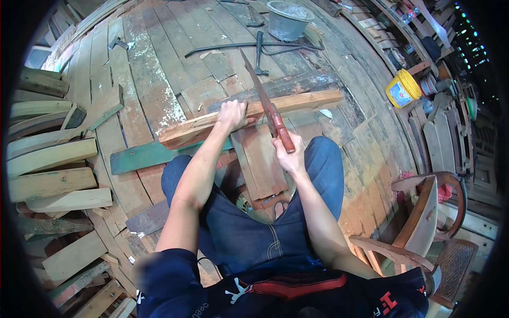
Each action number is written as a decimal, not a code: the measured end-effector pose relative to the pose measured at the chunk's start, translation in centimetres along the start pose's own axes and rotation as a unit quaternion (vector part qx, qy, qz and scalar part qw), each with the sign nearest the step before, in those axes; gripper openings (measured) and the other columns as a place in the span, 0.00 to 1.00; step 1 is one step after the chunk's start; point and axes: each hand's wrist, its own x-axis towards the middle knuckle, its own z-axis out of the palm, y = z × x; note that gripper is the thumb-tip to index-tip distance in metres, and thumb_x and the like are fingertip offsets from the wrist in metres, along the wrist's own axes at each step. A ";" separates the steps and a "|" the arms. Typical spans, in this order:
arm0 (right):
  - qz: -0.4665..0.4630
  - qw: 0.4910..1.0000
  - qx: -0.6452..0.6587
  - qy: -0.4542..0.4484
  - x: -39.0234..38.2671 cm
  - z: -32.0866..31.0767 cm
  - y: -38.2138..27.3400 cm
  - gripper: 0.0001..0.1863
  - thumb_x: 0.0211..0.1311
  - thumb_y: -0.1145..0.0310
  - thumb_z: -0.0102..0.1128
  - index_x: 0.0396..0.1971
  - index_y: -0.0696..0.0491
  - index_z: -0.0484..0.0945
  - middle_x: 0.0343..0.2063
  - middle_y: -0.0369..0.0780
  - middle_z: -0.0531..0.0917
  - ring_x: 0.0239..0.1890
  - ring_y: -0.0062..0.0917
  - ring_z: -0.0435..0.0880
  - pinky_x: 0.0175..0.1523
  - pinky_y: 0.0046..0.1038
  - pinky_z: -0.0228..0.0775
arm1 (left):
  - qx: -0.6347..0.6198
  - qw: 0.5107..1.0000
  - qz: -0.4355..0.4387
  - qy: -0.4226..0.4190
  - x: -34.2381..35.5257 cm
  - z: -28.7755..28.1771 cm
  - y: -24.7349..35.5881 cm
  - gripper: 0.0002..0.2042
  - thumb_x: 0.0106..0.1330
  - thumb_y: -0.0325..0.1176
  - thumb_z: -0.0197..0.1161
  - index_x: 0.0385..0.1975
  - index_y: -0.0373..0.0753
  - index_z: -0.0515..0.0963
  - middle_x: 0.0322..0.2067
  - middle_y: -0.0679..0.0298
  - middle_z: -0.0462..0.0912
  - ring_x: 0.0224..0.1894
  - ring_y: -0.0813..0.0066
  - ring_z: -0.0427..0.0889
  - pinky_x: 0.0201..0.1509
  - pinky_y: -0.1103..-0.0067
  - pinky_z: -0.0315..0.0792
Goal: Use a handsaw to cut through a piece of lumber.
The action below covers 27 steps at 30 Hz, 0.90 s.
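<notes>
A handsaw (266,106) with a reddish-brown wooden handle is in my right hand (291,157), fingers wrapped round the grip. Its long brown blade points away from me and crosses a squared wooden beam (185,130). Whether the teeth are in the wood, I cannot tell. My left hand (233,114) is closed on the beam's top, just left of the blade, pressing or gripping it. The beam lies slantwise in front of my knees, over a green board (137,160) and near a dark weathered plank (299,84).
Beyond the beam lie a hammer (259,52) and a long dark metal bar (225,47), near a grey bucket (289,22). Cut timber (55,183) is piled at left. On the right are a yellow bucket (403,90) and a curved wooden chair frame (416,233).
</notes>
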 end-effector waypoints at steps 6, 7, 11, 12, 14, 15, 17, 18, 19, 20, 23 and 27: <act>0.100 0.990 0.102 0.019 -4.1 -0.7 0.9 0.06 0.50 0.75 0.57 0.19 0.59 0.71 0.12 0.37 0.70 0.16 0.19 0.68 0.25 0.26 0.62 | 0.027 0.999 0.019 0.017 -0.9 0.9 0.4 0.34 0.51 0.61 0.66 0.49 0.40 0.72 0.34 0.50 0.82 0.38 0.51 0.83 0.42 0.61 0.75; 0.101 0.989 0.103 0.018 -3.9 -0.6 0.4 0.06 0.50 0.75 0.57 0.19 0.59 0.71 0.12 0.37 0.70 0.16 0.19 0.68 0.25 0.26 0.62 | 0.027 0.998 0.035 0.044 -1.0 0.8 0.6 0.33 0.52 0.60 0.66 0.50 0.41 0.72 0.33 0.49 0.82 0.37 0.50 0.83 0.40 0.60 0.75; 0.080 0.996 0.031 0.012 -3.1 -0.3 -0.8 0.06 0.49 0.74 0.56 0.18 0.58 0.71 0.12 0.37 0.70 0.16 0.20 0.68 0.25 0.27 0.62 | -0.008 1.000 -0.015 -0.013 -1.4 -0.4 1.2 0.34 0.52 0.59 0.66 0.52 0.40 0.71 0.38 0.51 0.82 0.42 0.53 0.83 0.46 0.64 0.75; 0.070 0.997 0.019 0.008 -3.0 -0.2 -1.0 0.06 0.50 0.74 0.56 0.18 0.58 0.71 0.12 0.37 0.70 0.17 0.20 0.69 0.26 0.27 0.62 | -0.008 1.000 -0.014 -0.014 -1.4 -0.4 1.2 0.34 0.52 0.59 0.66 0.52 0.40 0.71 0.38 0.51 0.82 0.42 0.53 0.83 0.46 0.64 0.75; 0.062 0.998 0.008 0.007 -2.7 -0.2 -0.9 0.06 0.50 0.74 0.56 0.18 0.58 0.71 0.12 0.37 0.70 0.17 0.20 0.69 0.26 0.27 0.62 | -0.009 0.999 -0.024 -0.038 -1.4 -0.5 1.3 0.33 0.52 0.57 0.67 0.52 0.40 0.71 0.39 0.50 0.82 0.43 0.52 0.83 0.48 0.64 0.75; 0.091 0.995 0.032 0.011 -2.6 -0.4 -0.6 0.07 0.50 0.73 0.56 0.18 0.58 0.71 0.12 0.36 0.70 0.17 0.19 0.69 0.26 0.27 0.62 | -0.009 0.999 -0.021 -0.040 -1.3 -0.4 1.3 0.33 0.52 0.57 0.67 0.52 0.40 0.71 0.39 0.50 0.82 0.43 0.52 0.83 0.48 0.64 0.75; 0.148 0.982 0.111 0.027 -2.3 -0.8 0.1 0.07 0.50 0.73 0.58 0.18 0.57 0.72 0.12 0.33 0.70 0.18 0.17 0.69 0.25 0.25 0.61 | -0.019 0.998 -0.028 -0.044 -1.0 -0.3 1.2 0.33 0.52 0.56 0.67 0.52 0.40 0.70 0.40 0.49 0.82 0.44 0.52 0.82 0.49 0.64 0.75; 0.166 0.976 0.136 0.037 -2.0 -0.9 -0.4 0.06 0.50 0.73 0.57 0.18 0.57 0.72 0.12 0.32 0.71 0.16 0.16 0.68 0.23 0.23 0.60 | -0.018 0.998 -0.022 -0.047 -0.8 -0.4 1.2 0.33 0.52 0.56 0.67 0.52 0.40 0.70 0.40 0.49 0.82 0.44 0.52 0.82 0.49 0.64 0.75; 0.183 0.969 0.160 0.047 -1.6 -1.1 -0.9 0.06 0.51 0.74 0.57 0.18 0.56 0.72 0.12 0.31 0.71 0.15 0.14 0.68 0.21 0.22 0.59 | -0.034 0.997 -0.028 -0.067 -0.6 -0.5 1.0 0.34 0.52 0.56 0.66 0.54 0.40 0.70 0.41 0.47 0.82 0.45 0.50 0.81 0.50 0.62 0.74; 0.226 0.954 0.196 0.039 -1.5 -1.3 -1.5 0.07 0.52 0.75 0.56 0.17 0.55 0.71 0.12 0.31 0.71 0.12 0.13 0.67 0.17 0.20 0.56 | -0.050 0.994 -0.033 -0.087 -0.4 -0.6 0.8 0.35 0.52 0.56 0.66 0.56 0.40 0.69 0.42 0.45 0.81 0.47 0.48 0.80 0.51 0.61 0.74; 0.214 0.956 0.196 0.039 -0.9 -1.2 -0.7 0.07 0.52 0.74 0.57 0.17 0.54 0.71 0.11 0.31 0.70 0.10 0.14 0.66 0.14 0.20 0.54 | -0.060 0.993 -0.024 -0.094 0.1 -0.7 0.4 0.35 0.52 0.57 0.66 0.55 0.40 0.69 0.44 0.45 0.80 0.48 0.48 0.80 0.52 0.61 0.74; 0.206 0.956 0.202 0.044 -0.6 -0.9 -0.3 0.06 0.52 0.75 0.56 0.18 0.55 0.71 0.11 0.31 0.70 0.10 0.14 0.67 0.15 0.21 0.56 | -0.060 0.994 -0.029 -0.089 0.5 -0.4 -0.2 0.33 0.51 0.56 0.68 0.50 0.38 0.72 0.45 0.47 0.80 0.50 0.50 0.79 0.56 0.62 0.71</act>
